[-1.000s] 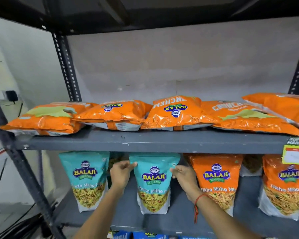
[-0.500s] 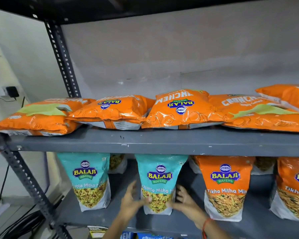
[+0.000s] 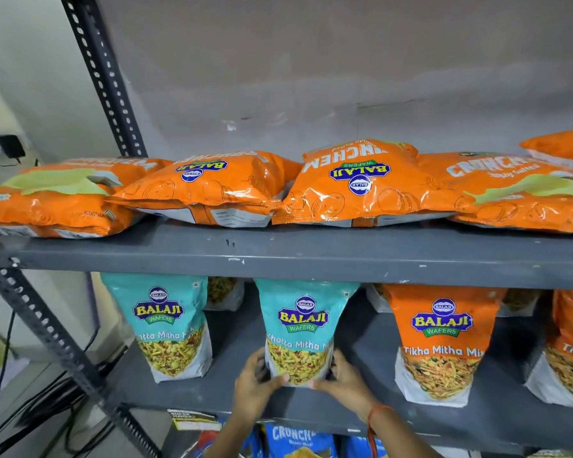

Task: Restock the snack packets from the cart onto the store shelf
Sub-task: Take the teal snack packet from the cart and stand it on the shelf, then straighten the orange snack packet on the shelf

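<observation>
Teal packet gripped at its base on the lower shelf

The upright teal Khatta Mitha packet (image 3: 303,328) is clasped by the left hand (image 3: 253,388) and right hand (image 3: 346,383), standing on the lower shelf (image 3: 361,404).

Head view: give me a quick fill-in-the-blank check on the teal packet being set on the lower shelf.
1. Both hands, left hand and right hand, grip the teal Khatta Mitha packet at its ____ end.
2. That packet stands ____ on the lower shelf.
3. The orange Tikha Mitha packet stands to its ____.
4. The packets on the upper shelf are coloured ____.

Missing words: bottom; upright; right; orange
</observation>
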